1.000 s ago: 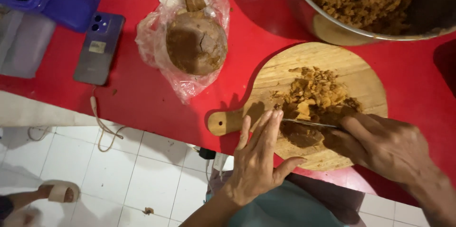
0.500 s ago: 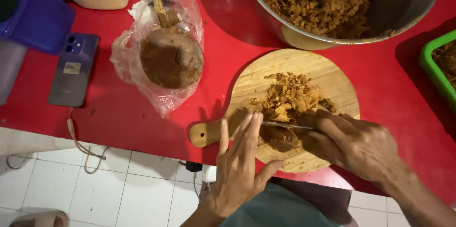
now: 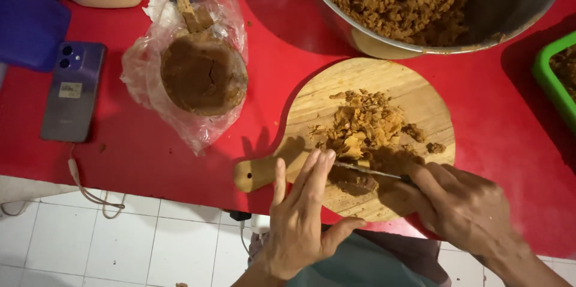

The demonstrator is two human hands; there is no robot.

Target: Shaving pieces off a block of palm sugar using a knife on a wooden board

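On the round wooden board [image 3: 414,101], the dark brown block [image 3: 354,180] lies under the knife [image 3: 366,171], whose blade runs 3-to-9 o'clock: the right hand [image 3: 462,206] grips its handle closed, the left hand [image 3: 300,221], fingers straight, presses the tip.

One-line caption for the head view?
Right hand presses a thin knife into a brown block on a round wooden board; left hand steadies.

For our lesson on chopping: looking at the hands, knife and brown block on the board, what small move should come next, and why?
Probably press the knife down through the brown block. The right hand holds the blade across it, and the left hand has flat fingertips on the blade's tip. Cut shavings already lie beyond on the board.
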